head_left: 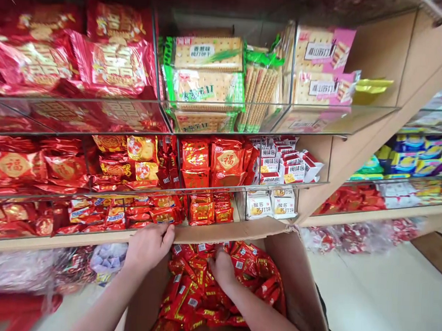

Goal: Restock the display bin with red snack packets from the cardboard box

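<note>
Where right hand (223, 268) digs: red packets (199, 297).

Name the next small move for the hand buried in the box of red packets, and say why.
Probably close the right hand on a few red packets and lift: it is already sunk among them in the cardboard box, while the left hand rests on the shelf edge.

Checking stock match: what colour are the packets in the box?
Red with gold print, head view.
</note>
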`<state>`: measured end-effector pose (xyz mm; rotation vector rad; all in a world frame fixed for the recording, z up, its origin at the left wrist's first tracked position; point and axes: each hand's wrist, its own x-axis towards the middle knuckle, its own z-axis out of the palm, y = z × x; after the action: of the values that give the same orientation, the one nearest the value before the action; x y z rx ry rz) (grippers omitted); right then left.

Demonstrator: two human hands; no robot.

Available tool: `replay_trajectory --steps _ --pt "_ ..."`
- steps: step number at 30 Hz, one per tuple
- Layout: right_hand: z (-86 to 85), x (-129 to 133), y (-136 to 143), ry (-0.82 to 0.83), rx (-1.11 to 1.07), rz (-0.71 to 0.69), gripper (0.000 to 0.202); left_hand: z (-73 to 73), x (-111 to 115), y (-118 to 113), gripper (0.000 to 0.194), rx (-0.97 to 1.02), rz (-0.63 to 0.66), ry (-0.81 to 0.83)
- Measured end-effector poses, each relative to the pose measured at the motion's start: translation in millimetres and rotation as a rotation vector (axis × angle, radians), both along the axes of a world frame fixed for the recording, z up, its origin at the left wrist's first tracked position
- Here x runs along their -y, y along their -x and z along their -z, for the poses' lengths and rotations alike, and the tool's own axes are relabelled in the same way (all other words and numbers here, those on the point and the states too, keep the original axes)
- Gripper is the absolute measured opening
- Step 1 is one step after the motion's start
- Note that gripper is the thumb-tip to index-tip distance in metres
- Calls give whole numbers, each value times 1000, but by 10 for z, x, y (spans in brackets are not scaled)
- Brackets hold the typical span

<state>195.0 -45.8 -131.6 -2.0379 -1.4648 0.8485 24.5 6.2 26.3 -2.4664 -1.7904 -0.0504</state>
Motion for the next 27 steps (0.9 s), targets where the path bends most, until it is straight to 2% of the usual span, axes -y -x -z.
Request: replay_trajectory --steps 3,6,9,11,12,14,17,22,27 --pt "-25 72 -78 -48 -80 -5 8 -15 -47 40 44 41 18 5" --pt "-175 226 -319 -123 -134 3 10 -11 -48 82 36 237 96 -54" --pt "-436 427 -578 -218 -335 39 16 31 133 16 28 524 281 -179" --pt "-635 554 -672 -243 -598 88 23 82 364 -123 30 653 348 -147" --pt "-729 609 -685 -236 -725 116 27 114 493 -213 32 705 340 -77" --pt "-881 699 -652 -201 -904 170 32 185 731 -402 40 825 225 95" --pt "-997 789 -511 -186 -1086 209 33 287 950 -596 47 944 155 232" --pt "-1079 887 -275 -240 -1281 278 28 334 1030 -621 39 1072 69 377" --pt "-1238 978 -219 -175 -1281 115 38 248 1057 -661 45 1289 -148 456"
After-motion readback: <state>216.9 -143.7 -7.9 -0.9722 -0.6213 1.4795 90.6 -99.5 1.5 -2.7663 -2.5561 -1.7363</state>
